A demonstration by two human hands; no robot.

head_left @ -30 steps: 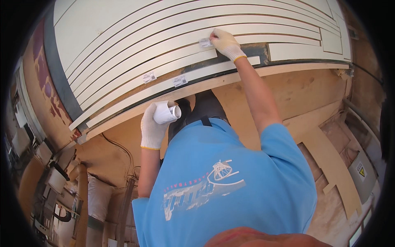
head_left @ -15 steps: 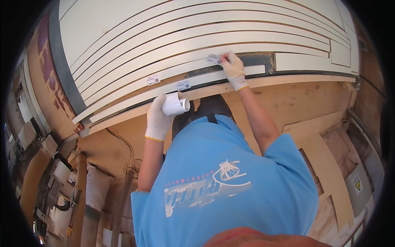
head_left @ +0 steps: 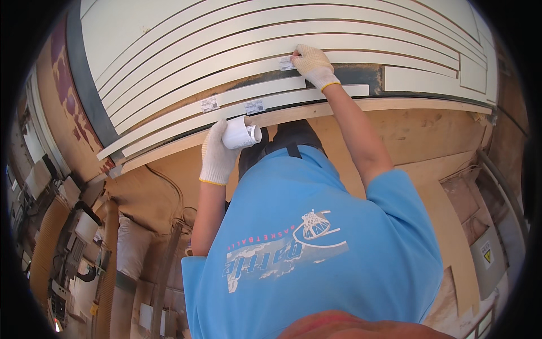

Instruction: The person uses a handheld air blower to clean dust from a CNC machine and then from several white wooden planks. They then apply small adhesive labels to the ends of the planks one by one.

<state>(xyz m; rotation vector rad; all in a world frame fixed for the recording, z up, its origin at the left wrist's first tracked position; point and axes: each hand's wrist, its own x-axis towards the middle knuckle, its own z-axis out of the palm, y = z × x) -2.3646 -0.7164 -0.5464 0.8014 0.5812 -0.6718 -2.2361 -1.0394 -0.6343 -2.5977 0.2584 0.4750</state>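
My left hand [head_left: 218, 157], in a white knit glove with a yellow cuff, is closed around a roll of white labels [head_left: 236, 134] in front of the bench edge. My gloved right hand [head_left: 314, 65] reaches over the white strips, fingertips pinched at the edge of a small printed label [head_left: 286, 64]. That label lies at a long white strip [head_left: 237, 72]; whether it is stuck down I cannot tell. Two more labels, a left one [head_left: 209, 104] and a right one [head_left: 254, 107], sit on the two nearest strips.
Long white strips and panels [head_left: 418, 79] cover the dark bench top, with sawdust in the gaps. A pale wooden rail [head_left: 395, 104] runs along its near edge. Ribbed hoses [head_left: 49, 243] and machine parts stand at the left, a grey box with a warning sign [head_left: 486, 254] at the right.
My right hand has moved farther over the bench and slightly left, bringing the label down onto a farther strip. My left hand still holds the roll, nearly in place.
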